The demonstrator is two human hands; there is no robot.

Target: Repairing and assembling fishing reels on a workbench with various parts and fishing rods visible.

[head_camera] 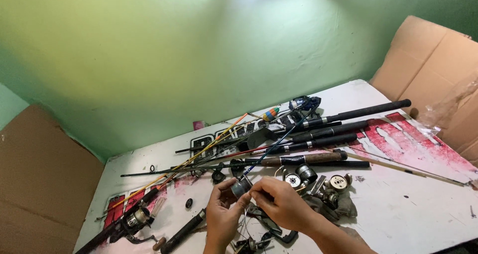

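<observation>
My left hand and my right hand meet at the near middle of the white table. Together they grip a small grey reel spool, the left hand from below, the right hand's fingers pinching at its side. Thin fishing line hangs down between the hands. Just behind the spool lies a heap of fishing rods with black handles, and a blue rod runs diagonally to the spool.
Loose reel parts and spools lie to the right of my hands. A spinning reel on a rod sits at the near left. Cardboard sheets lean against the green wall on both sides.
</observation>
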